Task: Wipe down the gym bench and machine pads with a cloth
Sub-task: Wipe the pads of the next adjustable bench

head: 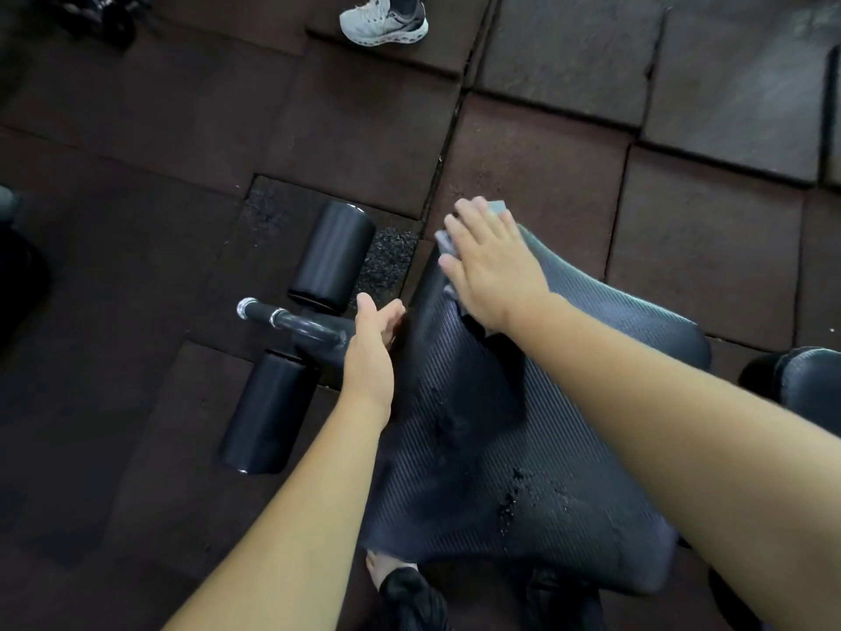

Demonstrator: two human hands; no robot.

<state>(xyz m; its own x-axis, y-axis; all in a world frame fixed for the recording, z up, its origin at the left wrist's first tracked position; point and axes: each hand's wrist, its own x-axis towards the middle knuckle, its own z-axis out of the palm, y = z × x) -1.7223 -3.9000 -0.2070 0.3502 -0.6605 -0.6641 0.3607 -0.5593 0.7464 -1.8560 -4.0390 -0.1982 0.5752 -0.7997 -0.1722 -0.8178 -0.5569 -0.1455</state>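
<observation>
**Cloth [443, 243] flat under right hand, far end of bench pad**

I'm pressing the grey cloth onto the far end of the ribbed black bench pad [500, 448] with my right hand [493, 266], fingers straight and slightly spread. My left hand [371, 352] is resting against the pad's left edge, fingers together, thumb apart. Two foam rollers [330, 257] and a handle bar [282, 318] are lying left of it on the rubber floor tiles [546, 143].
</observation>
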